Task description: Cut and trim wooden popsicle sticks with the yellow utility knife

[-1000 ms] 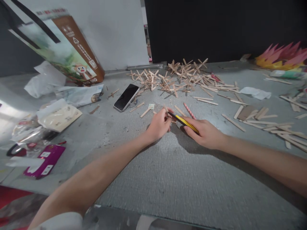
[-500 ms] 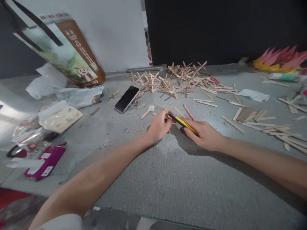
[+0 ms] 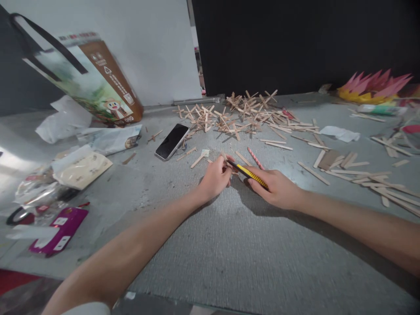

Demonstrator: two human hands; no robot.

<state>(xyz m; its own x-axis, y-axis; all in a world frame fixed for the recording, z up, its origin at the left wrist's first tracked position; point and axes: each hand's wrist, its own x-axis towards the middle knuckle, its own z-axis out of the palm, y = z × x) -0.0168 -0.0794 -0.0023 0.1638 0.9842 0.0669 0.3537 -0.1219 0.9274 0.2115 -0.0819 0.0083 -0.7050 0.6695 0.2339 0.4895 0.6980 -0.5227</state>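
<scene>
Near the middle of the grey table point(image 3: 203, 245), my left hand point(image 3: 215, 178) pinches a small wooden stick point(image 3: 224, 155), whose tip shows above the fingers. My right hand point(image 3: 275, 187) is closed around a yellow and black cutter point(image 3: 251, 174). The cutter's dark front end points up and left and meets the fingers of my left hand; its exact contact with the stick is hidden. A red and white striped straw point(image 3: 255, 158) lies just beyond my right hand. Short stick pieces point(image 3: 197, 161) lie beyond my left hand.
A phone point(image 3: 172, 141) lies behind my left hand. Crossed sticks point(image 3: 229, 116) are heaped at the back, loose sticks point(image 3: 364, 175) at the right. A paper bag point(image 3: 108, 83), plastic packets point(image 3: 82, 168) and a purple item point(image 3: 61, 231) are on the left. A pink paper crown point(image 3: 374, 87) stands back right.
The view has shifted slightly, so the table items sit a little lower and further left. Both hands keep their grips, with little visible movement between them.
</scene>
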